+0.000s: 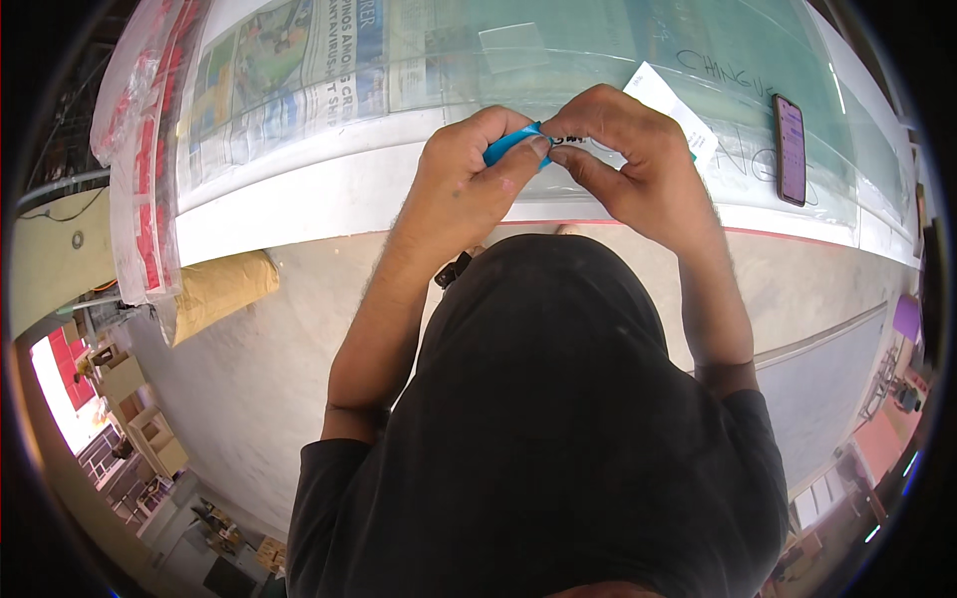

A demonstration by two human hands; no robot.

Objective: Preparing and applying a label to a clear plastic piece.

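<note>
Between my two hands, above the near edge of the table, is a small bright blue strip (pixel 510 145); its exact kind is hard to make out. My left hand (pixel 474 174) is closed around it, thumb pressed on top near its right end. My right hand (pixel 633 154) pinches with thumb and forefinger right beside that end. Whatever lies between those right fingertips is too small to make out. Part of the blue strip is covered by the left fingers.
A white table (pixel 329 209) under clear plastic carries newspaper (pixel 289 70) at the left and a green sheet (pixel 588 30) with handwriting. White paper (pixel 670 105) lies behind my right hand, a phone (pixel 790 149) farther right. Plastic with red strips (pixel 140 149) hangs over the left edge, near a brown package (pixel 224 294).
</note>
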